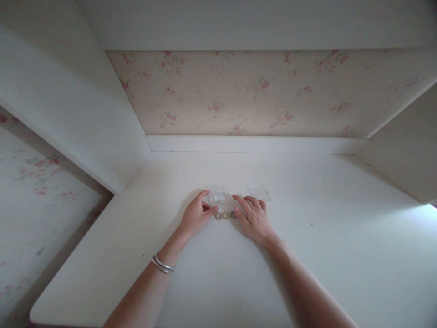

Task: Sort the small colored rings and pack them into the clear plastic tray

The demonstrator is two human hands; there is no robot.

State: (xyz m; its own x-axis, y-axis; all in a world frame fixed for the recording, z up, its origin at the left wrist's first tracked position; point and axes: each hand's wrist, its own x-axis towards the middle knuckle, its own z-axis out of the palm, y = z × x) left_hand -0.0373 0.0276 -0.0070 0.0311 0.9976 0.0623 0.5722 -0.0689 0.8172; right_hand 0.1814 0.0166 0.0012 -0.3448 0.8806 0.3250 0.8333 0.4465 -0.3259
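Both hands rest low on the white surface [307,255] near the middle of the frame, fingers loosely curled and tips down. The left hand [195,217] has its thumb and forefinger closing toward the leftmost of three small round beads [226,215], and its fingertips touch the near edge of a small clear plastic tray [218,197] that lies just beyond the beads. Whether it truly pinches a bead or only touches it I cannot tell; the pieces are too small. The right hand [254,217] lies flatter, fingers slightly spread, its forefinger reaching to the right end of the bead row and the tray's right side. Neither hand lifts anything clear of the surface. Two thin bangles [163,264] sit on the left wrist, lower in the frame. To the right of the tray, just beyond the right hand's knuckles, lies a second clear plastic piece [259,192], flat and apart from the first. Further out, a white ledge runs along the back under floral wallpaper [239,91], with white panels at both sides. The beads are round and loose on a smooth top, so I judge a nudge from either fingertip could send one rolling away toward the near edge; the light tray could also skid if pressed at its rim, scattering the row.
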